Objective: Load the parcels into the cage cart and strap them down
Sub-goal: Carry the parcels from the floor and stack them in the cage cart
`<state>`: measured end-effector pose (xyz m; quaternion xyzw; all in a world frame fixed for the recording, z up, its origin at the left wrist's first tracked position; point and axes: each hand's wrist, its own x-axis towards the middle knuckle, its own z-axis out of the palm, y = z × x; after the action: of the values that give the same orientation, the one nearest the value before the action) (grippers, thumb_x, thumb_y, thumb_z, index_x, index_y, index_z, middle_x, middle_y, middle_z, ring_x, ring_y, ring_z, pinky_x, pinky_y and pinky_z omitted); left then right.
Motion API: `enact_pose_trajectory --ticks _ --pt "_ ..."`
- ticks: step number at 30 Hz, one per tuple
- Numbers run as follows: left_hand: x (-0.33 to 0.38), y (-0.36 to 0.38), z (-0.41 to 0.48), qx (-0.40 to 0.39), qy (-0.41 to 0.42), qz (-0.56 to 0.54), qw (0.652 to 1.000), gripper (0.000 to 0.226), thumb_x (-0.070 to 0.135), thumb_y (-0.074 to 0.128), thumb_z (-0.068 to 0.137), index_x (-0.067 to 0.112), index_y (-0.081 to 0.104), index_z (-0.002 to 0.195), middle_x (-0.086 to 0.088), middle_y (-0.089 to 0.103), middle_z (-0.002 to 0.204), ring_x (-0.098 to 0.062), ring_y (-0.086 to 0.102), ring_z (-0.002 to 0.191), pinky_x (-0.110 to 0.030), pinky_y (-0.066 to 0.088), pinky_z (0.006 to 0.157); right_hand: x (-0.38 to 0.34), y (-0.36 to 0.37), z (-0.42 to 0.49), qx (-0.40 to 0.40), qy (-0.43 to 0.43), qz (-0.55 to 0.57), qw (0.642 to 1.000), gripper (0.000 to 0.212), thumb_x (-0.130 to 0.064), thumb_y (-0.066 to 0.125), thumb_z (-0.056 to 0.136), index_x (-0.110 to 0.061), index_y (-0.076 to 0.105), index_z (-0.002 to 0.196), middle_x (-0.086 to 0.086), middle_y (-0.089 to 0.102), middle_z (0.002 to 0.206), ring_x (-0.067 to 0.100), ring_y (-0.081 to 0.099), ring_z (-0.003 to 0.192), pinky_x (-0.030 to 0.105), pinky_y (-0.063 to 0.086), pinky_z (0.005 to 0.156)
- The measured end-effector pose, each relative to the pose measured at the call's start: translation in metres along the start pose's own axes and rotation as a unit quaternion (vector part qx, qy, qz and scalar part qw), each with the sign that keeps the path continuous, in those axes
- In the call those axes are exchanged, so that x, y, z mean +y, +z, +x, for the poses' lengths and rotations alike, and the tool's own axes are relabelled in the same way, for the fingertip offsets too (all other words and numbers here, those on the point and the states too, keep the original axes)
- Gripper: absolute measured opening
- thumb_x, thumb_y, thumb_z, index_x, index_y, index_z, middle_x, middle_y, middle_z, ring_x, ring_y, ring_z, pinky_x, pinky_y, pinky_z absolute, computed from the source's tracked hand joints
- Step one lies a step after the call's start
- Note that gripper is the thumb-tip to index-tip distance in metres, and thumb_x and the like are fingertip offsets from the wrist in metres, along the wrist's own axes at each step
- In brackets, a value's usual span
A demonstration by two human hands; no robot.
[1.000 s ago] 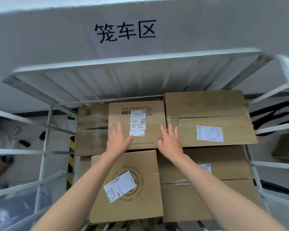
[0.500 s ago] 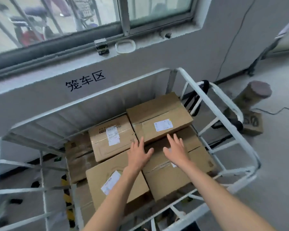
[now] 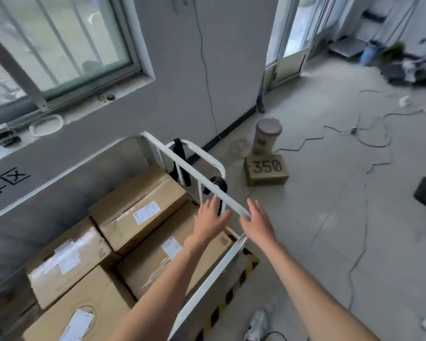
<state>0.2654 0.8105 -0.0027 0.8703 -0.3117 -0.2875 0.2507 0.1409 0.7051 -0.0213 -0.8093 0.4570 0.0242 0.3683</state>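
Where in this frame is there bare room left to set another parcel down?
The cart is crowded in its visible layer: boxes lie nearly edge to edge right up to the side rail. Bare floor lies right of that rail, bordered by the 350 box and the cables. Black straps hang at the rail's far end.

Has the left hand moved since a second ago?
Yes: the left hand has moved right, from the back parcel toward the cage cart's side rail.
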Motion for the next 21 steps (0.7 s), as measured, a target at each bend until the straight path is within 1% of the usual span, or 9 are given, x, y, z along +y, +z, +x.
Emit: enact_pose_trajectory --ticks 2,5,10,15,21 --pt "0.046 0.031 0.013 -0.009 0.02 -0.001 1.0 0.075 0.047 0.05 0.096 0.016 0.023 0.158 -0.01 0.035 0.158 -0.027 0.028 0.147 -0.046 0.028 0.118 0.041 -0.037 0.007 0.018 0.005 0.025 1.0 0.066 -0.039 0.048 0.101 -0.031 0.019 0.16 -0.001 0.01 0.169 0.025 0.022 0.152 0.043 0.03 0.118" --pt "0.105 0.072 0.03 -0.031 0.036 -0.004 0.999 0.075 0.046 0.052 0.096 0.015 0.022 0.158 -0.012 0.032 0.16 -0.028 0.025 0.149 -0.045 0.026 0.119 0.092 -0.085 0.02 0.03 0.03 0.036 0.998 0.067 -0.036 0.049 0.101 -0.027 0.02 0.16 0.002 0.015 0.168 0.024 0.024 0.151 0.039 0.031 0.117" --pt "0.185 0.12 0.06 -0.064 0.067 0.008 0.996 0.074 0.043 0.053 0.097 0.016 0.022 0.158 -0.009 0.028 0.162 -0.027 0.021 0.151 -0.047 0.023 0.119 0.147 -0.146 0.046 0.052 0.049 0.068 0.995 0.068 -0.038 0.05 0.101 -0.026 0.019 0.161 0.004 0.013 0.169 0.022 0.019 0.153 0.037 0.027 0.118" --pt "0.236 0.152 0.122 -0.086 0.084 0.027 0.992 0.075 0.043 0.054 0.097 0.015 0.022 0.158 -0.007 0.028 0.162 -0.026 0.021 0.151 -0.047 0.024 0.119 0.184 -0.194 0.105 0.062 0.065 0.074 0.993 0.068 -0.035 0.052 0.1 -0.021 0.021 0.16 0.007 0.014 0.168 0.022 0.018 0.154 0.035 0.024 0.119" --pt "0.278 0.187 0.243 -0.091 0.066 0.007 0.994 0.074 0.04 0.055 0.097 0.012 0.022 0.158 -0.008 0.028 0.162 -0.024 0.022 0.151 -0.046 0.024 0.119 0.21 -0.234 0.219 0.044 0.071 0.067 0.994 0.067 -0.033 0.051 0.1 -0.021 0.023 0.16 0.006 0.013 0.169 0.021 0.018 0.154 0.036 0.024 0.121"
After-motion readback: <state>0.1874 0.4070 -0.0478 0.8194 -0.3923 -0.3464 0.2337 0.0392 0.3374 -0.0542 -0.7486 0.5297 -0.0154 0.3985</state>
